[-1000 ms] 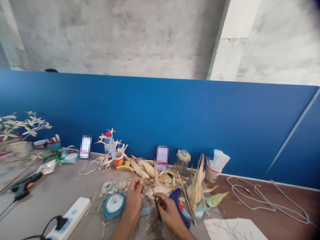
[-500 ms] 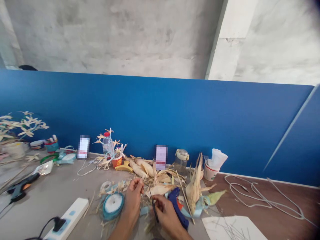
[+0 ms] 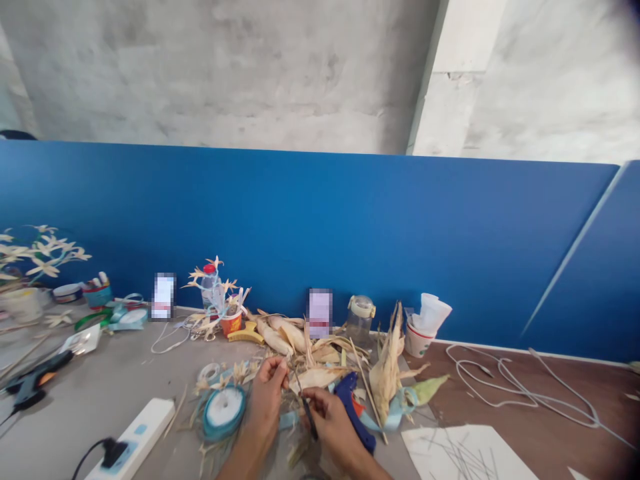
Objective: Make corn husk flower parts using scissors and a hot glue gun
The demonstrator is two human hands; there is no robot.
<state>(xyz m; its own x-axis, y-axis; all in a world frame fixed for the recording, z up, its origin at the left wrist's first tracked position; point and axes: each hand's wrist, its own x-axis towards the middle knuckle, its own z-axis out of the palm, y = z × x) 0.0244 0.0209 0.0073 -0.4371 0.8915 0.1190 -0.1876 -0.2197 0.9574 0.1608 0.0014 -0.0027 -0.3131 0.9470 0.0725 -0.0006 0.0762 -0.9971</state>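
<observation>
My left hand [image 3: 270, 393] is closed in a pinch, thumb against forefinger, above the scattered husk scraps. Whatever sits between those fingertips is too small to make out. My right hand [image 3: 327, 417] is closed round a slim dark tool [image 3: 311, 421] with a thin tip pointing up toward the left fingertips; its exact kind is unclear. A spool of teal ribbon [image 3: 223, 413] lies just left of my left hand. Right beside my right hand rests a blue glue gun [image 3: 353, 413], partly covered by it. Dried corn husks [image 3: 320, 377] spread behind both hands.
A white power strip [image 3: 133, 440] lies front left, with a black glue gun [image 3: 37, 383] beyond it. Husk flowers [image 3: 213, 293], a phone [image 3: 320, 313], a jar [image 3: 360, 320] and a paper cup [image 3: 419, 340] line the blue partition [image 3: 320, 227]. Thin wires lie on white paper [image 3: 460, 453].
The view has shifted slightly, so most things sit a little further left. Both hands keep nearly the same pose, the right still gripping the dark tool.
</observation>
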